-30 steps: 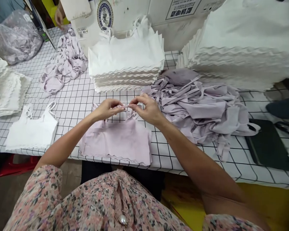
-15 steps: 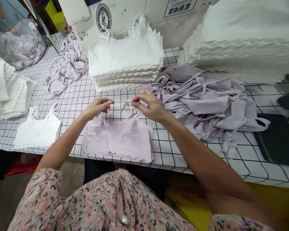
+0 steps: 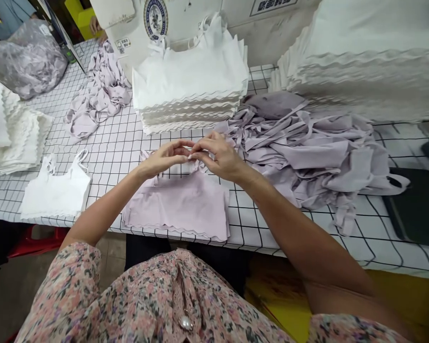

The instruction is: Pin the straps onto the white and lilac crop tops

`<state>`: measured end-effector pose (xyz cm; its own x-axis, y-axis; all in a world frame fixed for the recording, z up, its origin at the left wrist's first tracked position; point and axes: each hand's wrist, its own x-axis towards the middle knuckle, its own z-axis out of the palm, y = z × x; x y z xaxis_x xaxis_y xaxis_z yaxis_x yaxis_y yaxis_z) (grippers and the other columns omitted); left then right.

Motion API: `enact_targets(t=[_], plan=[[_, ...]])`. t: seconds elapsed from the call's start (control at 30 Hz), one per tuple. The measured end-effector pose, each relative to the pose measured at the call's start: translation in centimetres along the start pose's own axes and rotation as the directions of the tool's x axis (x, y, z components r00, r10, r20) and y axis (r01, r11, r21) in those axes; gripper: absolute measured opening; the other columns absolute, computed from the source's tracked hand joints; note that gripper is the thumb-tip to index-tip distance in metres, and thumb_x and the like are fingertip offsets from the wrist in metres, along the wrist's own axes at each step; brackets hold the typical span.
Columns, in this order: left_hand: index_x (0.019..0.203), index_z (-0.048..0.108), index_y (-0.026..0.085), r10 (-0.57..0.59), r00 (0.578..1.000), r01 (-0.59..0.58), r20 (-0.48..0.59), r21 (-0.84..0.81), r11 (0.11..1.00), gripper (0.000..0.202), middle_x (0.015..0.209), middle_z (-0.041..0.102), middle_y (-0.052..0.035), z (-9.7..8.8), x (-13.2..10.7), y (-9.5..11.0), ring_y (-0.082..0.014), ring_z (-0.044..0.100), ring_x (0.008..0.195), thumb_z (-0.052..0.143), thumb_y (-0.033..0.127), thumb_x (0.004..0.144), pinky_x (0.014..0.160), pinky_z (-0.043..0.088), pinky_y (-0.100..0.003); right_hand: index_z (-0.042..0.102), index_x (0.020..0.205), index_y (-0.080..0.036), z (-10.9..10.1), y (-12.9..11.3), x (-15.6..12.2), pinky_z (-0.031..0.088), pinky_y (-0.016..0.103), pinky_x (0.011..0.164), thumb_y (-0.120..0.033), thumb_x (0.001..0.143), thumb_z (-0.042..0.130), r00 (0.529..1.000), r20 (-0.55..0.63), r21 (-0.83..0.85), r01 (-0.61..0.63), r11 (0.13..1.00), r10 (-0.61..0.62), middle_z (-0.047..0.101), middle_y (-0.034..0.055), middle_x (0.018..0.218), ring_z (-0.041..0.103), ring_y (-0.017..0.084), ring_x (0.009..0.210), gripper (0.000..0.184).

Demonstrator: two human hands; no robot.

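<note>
Left hand (image 3: 162, 159) and right hand (image 3: 219, 157) together, fingertips meeting, any pinched strap hidden; lilac camisole (image 3: 177, 205) lies at six o'clock, long axis crosswise on the desk (image 3: 110, 162), both equally near.

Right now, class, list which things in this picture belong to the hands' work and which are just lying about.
In use: left hand, right hand, lilac scalloped camisole.

Lying about: heap of lilac fabric, stacked white camisoles, single white camisole, dark flat case.

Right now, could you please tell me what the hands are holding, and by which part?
The left hand and right hand seem to pinch the lilac camisole near its strap; the fingers hide the exact spot.
</note>
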<state>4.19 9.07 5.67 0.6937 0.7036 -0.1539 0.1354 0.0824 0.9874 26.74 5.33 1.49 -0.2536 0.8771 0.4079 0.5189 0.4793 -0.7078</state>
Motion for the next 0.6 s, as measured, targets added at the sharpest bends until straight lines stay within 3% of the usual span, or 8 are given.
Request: enact_targets(t=[0.1, 0.17, 0.23, 0.3, 0.43, 0.5, 0.6], plan=[[0.109, 0.074, 0.015, -0.004, 0.998, 0.007, -0.058, 0.037, 0.999, 0.033, 0.083, 0.074, -0.0037, 0.4, -0.2, 0.1, -0.0148, 0.074, 0.082, 0.086, 0.039, 0.088, 0.083, 0.056, -0.031, 0.069, 0.088, -0.026, 0.0, -0.1, 0.0, 0.044, 0.051, 0.098, -0.030, 0.099, 0.062, 1.000, -0.024, 0.002, -0.003, 1.000, 0.003, 0.073, 0.0050, 0.087, 0.061, 0.028, 0.096, 0.013], [0.098, 0.076, 0.015, -0.002, 0.985, 0.020, -0.172, 0.104, 0.994, 0.029, 0.077, 0.071, -0.0021, 0.3, -1.0, 0.4, -0.0115, 0.069, 0.072, 0.088, 0.040, 0.088, 0.074, 0.054, -0.028, 0.069, 0.088, -0.026, -0.4, -0.1, -0.1, 0.046, 0.050, 0.097, -0.032, 0.099, 0.063, 0.999, -0.046, 0.012, -0.026, 1.000, 0.027, 0.072, 0.0051, 0.086, 0.061, 0.028, 0.096, 0.013], [0.096, 0.079, 0.016, -0.032, 0.978, 0.064, -0.206, 0.148, 0.987, 0.026, 0.076, 0.073, -0.0026, -0.1, -1.9, 0.7, -0.0109, 0.069, 0.071, 0.089, 0.039, 0.087, 0.072, 0.053, -0.027, 0.069, 0.088, -0.026, -0.8, -0.1, -0.1, 0.048, 0.048, 0.095, -0.032, 0.098, 0.064, 0.997, -0.061, 0.027, -0.034, 0.999, 0.036, 0.072, 0.0052, 0.086, 0.062, 0.028, 0.096, 0.012], [0.101, 0.080, 0.016, -0.102, 0.986, 0.116, -0.133, 0.105, 0.988, 0.031, 0.082, 0.078, -0.0056, -0.5, -2.4, 0.9, -0.0130, 0.073, 0.079, 0.088, 0.043, 0.089, 0.078, 0.055, -0.027, 0.070, 0.088, -0.027, -0.9, -0.4, -0.1, 0.050, 0.047, 0.093, -0.032, 0.097, 0.065, 0.998, -0.068, 0.059, -0.008, 0.998, 0.012, 0.072, 0.0053, 0.086, 0.062, 0.027, 0.096, 0.012], [0.104, 0.080, 0.015, -0.256, 0.963, 0.269, 0.083, -0.253, 0.929, 0.046, 0.089, 0.081, -0.0103, -0.2, -1.8, 0.3, -0.0184, 0.078, 0.088, 0.080, 0.060, 0.096, 0.089, 0.060, -0.033, 0.071, 0.086, -0.028, -0.3, -1.3, 0.2, 0.053, 0.045, 0.090, -0.030, 0.099, 0.064, 0.991, -0.116, 0.146, 0.080, 0.986, -0.063, 0.072, 0.0037, 0.080, 0.061, 0.025, 0.091, 0.015], [0.099, 0.080, 0.014, -0.274, 0.952, 0.305, 0.133, -0.391, 0.868, 0.043, 0.080, 0.076, -0.0060, 0.4, -1.2, -0.3, -0.0175, 0.076, 0.082, 0.082, 0.057, 0.095, 0.090, 0.060, -0.035, 0.072, 0.085, -0.029, -0.1, -1.6, 0.2, 0.054, 0.045, 0.089, -0.029, 0.099, 0.064, 0.986, -0.144, 0.167, 0.112, 0.980, -0.088, 0.071, 0.0031, 0.078, 0.061, 0.025, 0.091, 0.016], [0.098, 0.083, 0.012, -0.274, 0.950, 0.311, 0.148, -0.458, 0.833, 0.033, 0.071, 0.066, 0.0004, 1.1, -1.0, -0.7, -0.0115, 0.067, 0.073, 0.087, 0.044, 0.094, 0.091, 0.059, -0.034, 0.073, 0.086, -0.029, -0.5, -1.4, 0.1, 0.056, 0.046, 0.091, -0.030, 0.098, 0.067, 0.988, -0.129, 0.172, 0.100, 0.980, -0.079, 0.072, 0.0041, 0.083, 0.063, 0.026, 0.096, 0.014]])
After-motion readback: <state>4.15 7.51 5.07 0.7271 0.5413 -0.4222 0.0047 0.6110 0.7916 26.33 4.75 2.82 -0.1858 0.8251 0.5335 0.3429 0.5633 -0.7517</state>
